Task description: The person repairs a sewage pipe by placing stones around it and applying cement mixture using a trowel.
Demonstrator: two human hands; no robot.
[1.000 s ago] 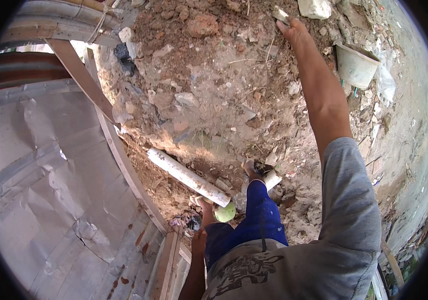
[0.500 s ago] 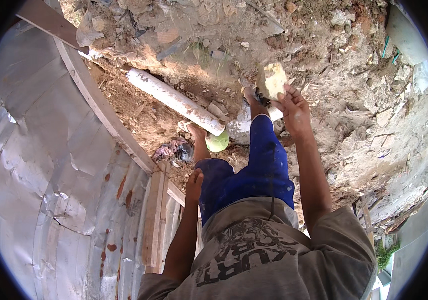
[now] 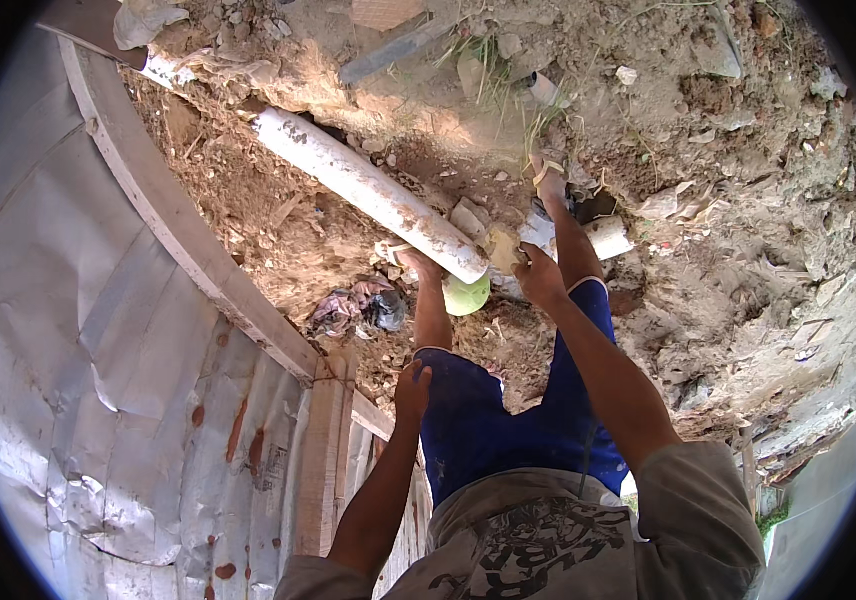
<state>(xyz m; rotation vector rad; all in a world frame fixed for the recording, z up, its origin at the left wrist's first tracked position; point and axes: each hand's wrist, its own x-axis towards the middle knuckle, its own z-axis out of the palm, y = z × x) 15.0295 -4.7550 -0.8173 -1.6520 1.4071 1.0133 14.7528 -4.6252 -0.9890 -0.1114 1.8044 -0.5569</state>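
Observation:
My right hand [image 3: 542, 277] grips a pale yellowish, rough-edged chunk [image 3: 503, 246] between thumb and fingers. Whether the chunk is stone or foam I cannot tell. It is low over the gap between my feet, close to the end of a long white pipe [image 3: 368, 192] smeared with soil. Under that pipe end sits a light green round object [image 3: 466, 295]. A short white pipe piece [image 3: 609, 238] lies beyond my right lower leg. My left hand [image 3: 413, 388] rests against my left knee with nothing seen in it, its fingers partly hidden.
Corrugated metal sheeting [image 3: 138, 400] with a wooden beam [image 3: 168, 215] stands along the left, beside an upright post [image 3: 326, 450]. Crumpled dark cloth or plastic [image 3: 360, 308] lies by my left foot [image 3: 416, 260]. Rubble and a grey strip [image 3: 393, 52] lie on the bank ahead.
My right hand has swung down and left with the chunk, from beside my right foot to near the pipe's end. My right foot has stepped forward and right. The left hand stays at the knee.

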